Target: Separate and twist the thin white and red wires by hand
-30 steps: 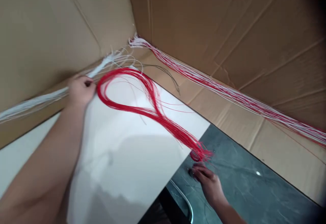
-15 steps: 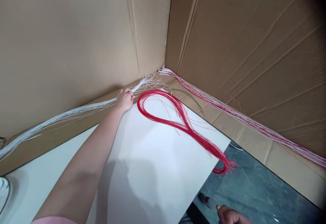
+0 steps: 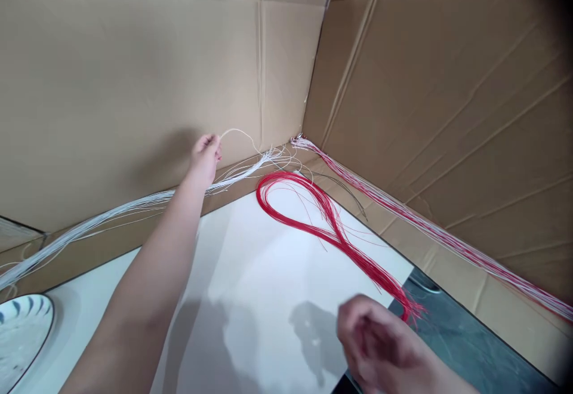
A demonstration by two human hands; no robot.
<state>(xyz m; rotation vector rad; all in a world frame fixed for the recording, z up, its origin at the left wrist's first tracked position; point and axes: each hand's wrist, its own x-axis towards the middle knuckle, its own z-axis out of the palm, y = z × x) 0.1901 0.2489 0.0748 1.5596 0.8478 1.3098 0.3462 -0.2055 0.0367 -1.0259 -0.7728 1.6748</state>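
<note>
My left hand [image 3: 207,158] is raised in front of the cardboard wall, thumb and fingers pinched on the end of a thin white wire [image 3: 237,130]. That wire arcs to the right and down into a bundle of white wires [image 3: 244,173] lying along the foot of the wall. Slightly blurred, my right hand [image 3: 376,343] hovers above the near right part of the white table [image 3: 250,274], its fingers curled inward. Whether it holds anything is hidden. A looped bundle of red wires [image 3: 304,227] lies on the table between the hands, its cut ends over the right edge.
Cardboard walls [image 3: 134,71] meet in a corner behind the table. Along the right wall runs a bundle of mixed red and white wires [image 3: 403,209]. A few dark wires [image 3: 344,185] lie near the corner. At lower left is a patterned plate [image 3: 27,334].
My left hand has lifted from the white bundle with one wire pinched. My right hand has risen from the bottom edge to above the table. The view has shifted, showing more of the plate.
</note>
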